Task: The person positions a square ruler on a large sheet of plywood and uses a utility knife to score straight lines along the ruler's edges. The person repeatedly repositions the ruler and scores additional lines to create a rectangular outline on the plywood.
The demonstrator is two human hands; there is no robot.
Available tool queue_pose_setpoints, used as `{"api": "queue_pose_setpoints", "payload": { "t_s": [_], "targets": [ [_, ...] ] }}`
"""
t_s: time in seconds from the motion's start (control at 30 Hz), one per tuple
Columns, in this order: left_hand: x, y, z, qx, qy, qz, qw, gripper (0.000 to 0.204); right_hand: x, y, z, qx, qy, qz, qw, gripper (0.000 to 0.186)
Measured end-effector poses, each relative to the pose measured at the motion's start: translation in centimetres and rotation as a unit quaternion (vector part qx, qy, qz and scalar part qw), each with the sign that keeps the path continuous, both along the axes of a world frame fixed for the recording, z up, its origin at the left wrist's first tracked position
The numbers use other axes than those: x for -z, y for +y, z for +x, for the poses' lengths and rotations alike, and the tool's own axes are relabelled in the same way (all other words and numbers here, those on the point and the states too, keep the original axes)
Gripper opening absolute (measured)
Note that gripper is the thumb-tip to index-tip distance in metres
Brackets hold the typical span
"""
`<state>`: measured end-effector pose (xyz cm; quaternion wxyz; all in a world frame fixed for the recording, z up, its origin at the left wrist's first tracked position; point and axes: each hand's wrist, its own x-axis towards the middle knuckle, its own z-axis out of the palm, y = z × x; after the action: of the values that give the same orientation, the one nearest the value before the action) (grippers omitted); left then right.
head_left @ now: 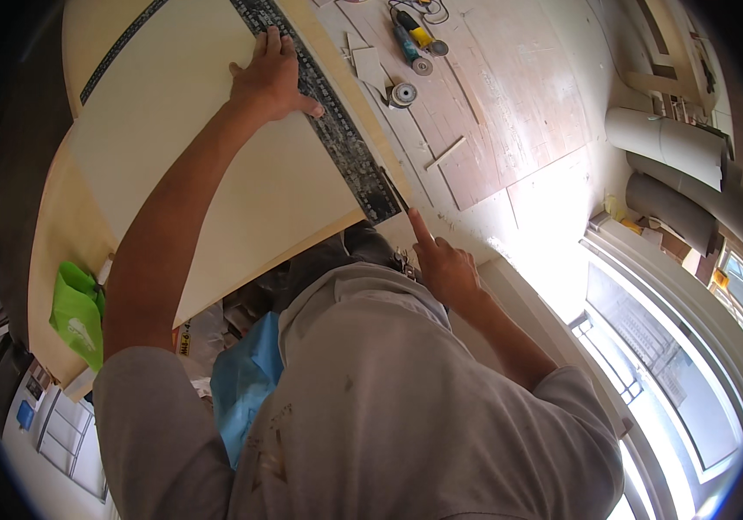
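My left hand (pixel 269 80) lies spread on a large pale board (pixel 250 199), its fingers resting at a black speckled strip (pixel 338 130) along the board's right side. Farther left, a second narrow dark strip (pixel 120 48) curves across the board. At the near right corner, my right hand (pixel 448 267) is closed around a thin dark tool (pixel 394 187), index finger stretched along it. The tool's tip meets the end of the black strip. Its handle is hidden in my palm, so whether it is a knife or a file cannot be made out.
Beyond the board, a yellow power tool (pixel 415 30), a teal angle grinder (pixel 410 50) and a spool (pixel 403 94) lie on a wooden surface. Rolled sheets (pixel 666 143) stand at the right. A green bag (pixel 77 316) hangs at the left edge; blue plastic (pixel 246 381) is beside me.
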<state>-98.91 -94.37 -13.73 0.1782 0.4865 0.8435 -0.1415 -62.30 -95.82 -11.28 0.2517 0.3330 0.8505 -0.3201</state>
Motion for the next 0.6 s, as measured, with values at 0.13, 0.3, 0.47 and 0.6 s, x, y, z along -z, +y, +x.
{"api": "queue_pose_setpoints", "payload": {
  "t_s": [0.13,0.3,0.47,0.6],
  "targets": [
    [0.0,0.0,0.0,-0.003,-0.001,0.001,1.0,0.12,-0.2,-1.1,3.0,-0.01,0.002,0.003,1.0,0.068],
    [-0.3,0.2,0.0,0.0,-0.012,0.007,1.0,0.121,0.6,-1.4,3.9,0.02,0.063,-0.023,0.998,0.071],
    [-0.7,0.4,0.0,-0.01,-0.033,-0.002,0.999,0.124,0.2,-1.9,3.3,0.186,0.172,-0.072,0.965,0.066],
    [-0.9,0.2,-0.1,-0.023,-0.06,-0.001,0.998,0.126,-1.9,-0.4,1.7,0.288,0.169,-0.151,0.931,0.057]
  ]
}}
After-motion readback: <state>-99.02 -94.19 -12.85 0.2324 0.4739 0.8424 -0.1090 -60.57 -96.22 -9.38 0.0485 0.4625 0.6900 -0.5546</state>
